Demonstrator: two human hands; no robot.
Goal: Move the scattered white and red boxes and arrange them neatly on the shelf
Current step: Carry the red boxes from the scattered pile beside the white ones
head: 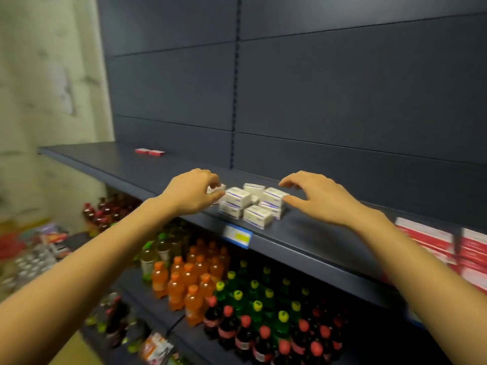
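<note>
Head view: a cluster of small white boxes (pixel 250 204) with purple stripes sits near the front edge of a dark shelf (pixel 329 233), partly stacked and turned at differing angles. The left hand (pixel 191 192) is at the cluster's left side with its fingers (pixel 213 179) curled. Thumb and fingertips appear to pinch the end box (pixel 219 189), though motion blur makes the contact uncertain. The right hand (pixel 320 198) is at the cluster's right side, fingers arched and spread, holding nothing, with its thumb tip touching or just beside the rightmost box. Two flat red boxes (pixel 150 152) lie side by side at the back of the same shelf, well apart from the cluster, to the left. Stacked red-and-white cartons (pixel 427 241) occupy the shelf's right end. A blue-and-yellow price label (pixel 237 236) is fixed to the shelf's front edge below the cluster. Bottles (pixel 189 285) – orange, green and dark – fill the shelves beneath.
</note>
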